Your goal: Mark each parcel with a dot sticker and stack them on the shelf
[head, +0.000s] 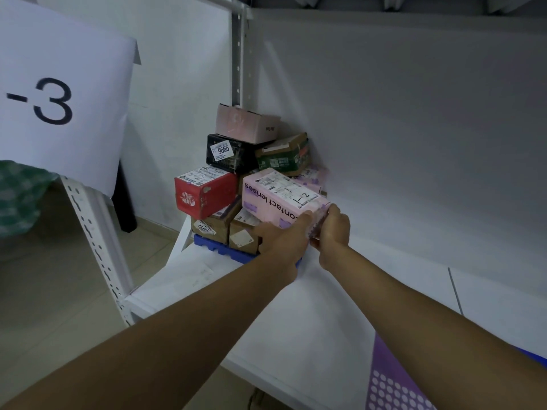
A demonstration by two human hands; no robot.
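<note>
Pink contact-lens parcel (281, 195), label up with "1-2" handwritten on it, held at the near right side of the parcel pile, in the back corner of the white shelf (310, 306). Gripped at its near end by both hands: left hand (282, 236) curled under and around the near lower corner, right hand (333, 229) curled around the right near edge, thumbs meeting over the wrapping. No dot sticker to be made out on the visible faces. Appears to rest partly on brown cardboard boxes (236, 229) below, themselves on a blue plastic pallet (219, 250). To the left, a red box (204, 192); above that, a black box (228, 153) labelled 9665, a green-and-brown box (284, 155) tilted against the wall, and a pale pink box (247, 127) on top. Further out, a paper sign (59, 93) reading "-3" on the upright. Risks from here, as a judgement: pile already irregular, so a push while seating the parcel likely to nudge the red box off its perch or topple the tilted upper boxes; parcel overhanging its supports likely to tip forward once released.
</note>
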